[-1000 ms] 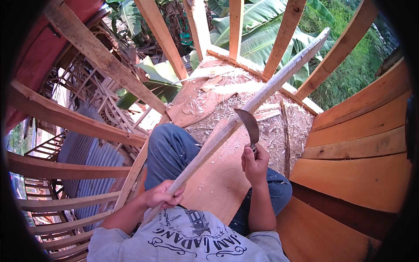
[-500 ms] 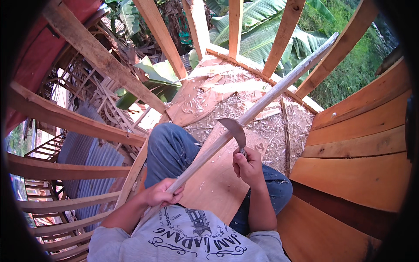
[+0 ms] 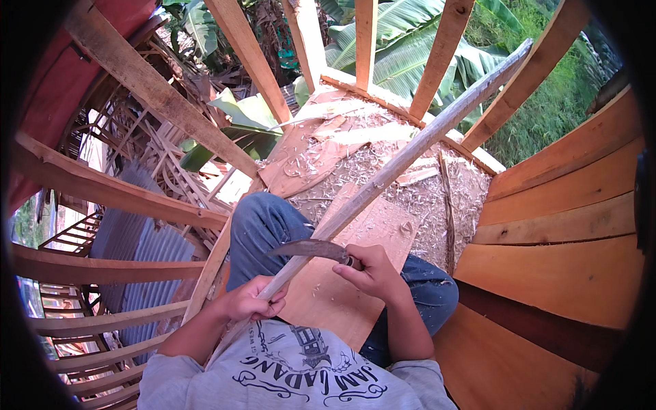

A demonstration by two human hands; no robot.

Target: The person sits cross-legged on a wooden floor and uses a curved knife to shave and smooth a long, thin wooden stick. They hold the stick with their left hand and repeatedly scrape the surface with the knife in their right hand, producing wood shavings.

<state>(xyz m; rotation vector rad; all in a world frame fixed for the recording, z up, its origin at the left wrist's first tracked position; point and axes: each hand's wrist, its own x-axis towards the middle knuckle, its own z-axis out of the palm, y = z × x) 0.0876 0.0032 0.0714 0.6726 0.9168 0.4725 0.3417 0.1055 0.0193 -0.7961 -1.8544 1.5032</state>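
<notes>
A long pale wooden pole runs diagonally from my lap up to the far right. Near its lower end, my left hand is closed around it. My right hand grips the handle of a curved sickle-like knife. The dark blade lies across the pole just ahead of my left hand, its tip pointing left; whether the edge bites the wood I cannot tell. Below the pole, a flat wooden board rests between my legs, with a few shavings on it.
Wood shavings cover the floor ahead. Wooden slats form a railing on the left and front. Orange-brown planks make a wall on the right. Beyond the railing are banana leaves and corrugated metal sheets.
My right hand has drawn the knife down along the pole toward my left hand, and the blade has swung to point left. The left hand keeps its grip.
</notes>
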